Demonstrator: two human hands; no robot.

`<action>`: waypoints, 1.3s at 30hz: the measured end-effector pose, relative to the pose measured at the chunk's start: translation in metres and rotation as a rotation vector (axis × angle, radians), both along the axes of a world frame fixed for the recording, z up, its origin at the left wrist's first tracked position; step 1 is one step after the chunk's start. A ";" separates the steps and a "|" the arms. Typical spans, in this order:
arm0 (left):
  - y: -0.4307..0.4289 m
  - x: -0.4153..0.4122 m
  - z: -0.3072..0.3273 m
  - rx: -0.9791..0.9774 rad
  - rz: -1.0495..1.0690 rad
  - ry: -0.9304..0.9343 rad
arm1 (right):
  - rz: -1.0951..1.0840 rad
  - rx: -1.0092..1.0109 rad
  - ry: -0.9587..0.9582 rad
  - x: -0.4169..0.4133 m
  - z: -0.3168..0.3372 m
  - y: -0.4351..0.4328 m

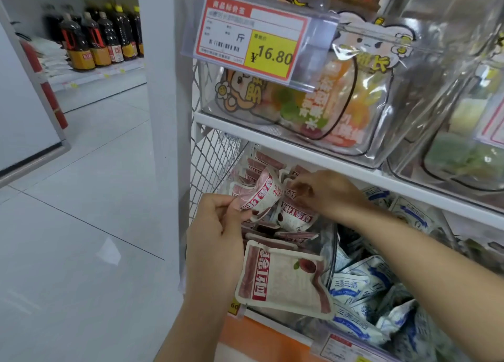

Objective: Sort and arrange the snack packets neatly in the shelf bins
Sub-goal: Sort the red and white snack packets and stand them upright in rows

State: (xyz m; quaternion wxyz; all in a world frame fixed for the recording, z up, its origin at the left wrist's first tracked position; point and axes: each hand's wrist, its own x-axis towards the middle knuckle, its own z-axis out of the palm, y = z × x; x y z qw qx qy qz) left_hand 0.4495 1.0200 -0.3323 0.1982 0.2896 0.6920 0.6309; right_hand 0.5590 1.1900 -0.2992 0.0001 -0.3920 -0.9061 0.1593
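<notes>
The left hand (215,230) is raised in front of the lower-left bin (329,243), its grip clenched on 1 bent red-and-white packet (257,194), thumb and fingertips pinching the packet's lower-left edge so that it curls and stands above the pile. The right hand (327,192) reaches in from the right under the white shelf board (300,146), its grip pinching the top edge of an upright red-and-white packet (296,217) that stands in the same bin, just beside the bent one. More packets of this kind lie stacked behind and below them, and 1 flat packet (283,280) leans over the bin's front edge, touching the left wrist. The neighbouring bin to the right holds a loose heap of blue-and-white packets (354,288). A white wire mesh panel (215,154) closes the shelf's left side. On the shelf above, clear bins hold cartoon-printed candy pouches (341,97), and a red-framed price tag (251,34) with a yellow field reading 16.80 hangs in front of them. Far left, across the pale tiled floor (95,198), another shelf carries dark bottles (95,39) with yellow and red labels.
</notes>
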 end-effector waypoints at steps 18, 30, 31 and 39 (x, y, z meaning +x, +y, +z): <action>0.064 -0.038 0.012 -0.640 -0.567 0.898 | -0.235 0.109 0.104 0.032 -0.003 -0.015; 0.080 -0.026 0.018 -0.792 -0.804 1.274 | -0.088 0.151 0.016 0.029 -0.009 -0.011; 0.080 -0.024 0.019 -0.772 -0.779 1.311 | -0.077 0.144 0.015 0.028 -0.007 -0.014; 0.103 -0.021 0.011 -0.514 -0.712 1.229 | 0.100 0.278 -0.192 0.034 0.011 -0.029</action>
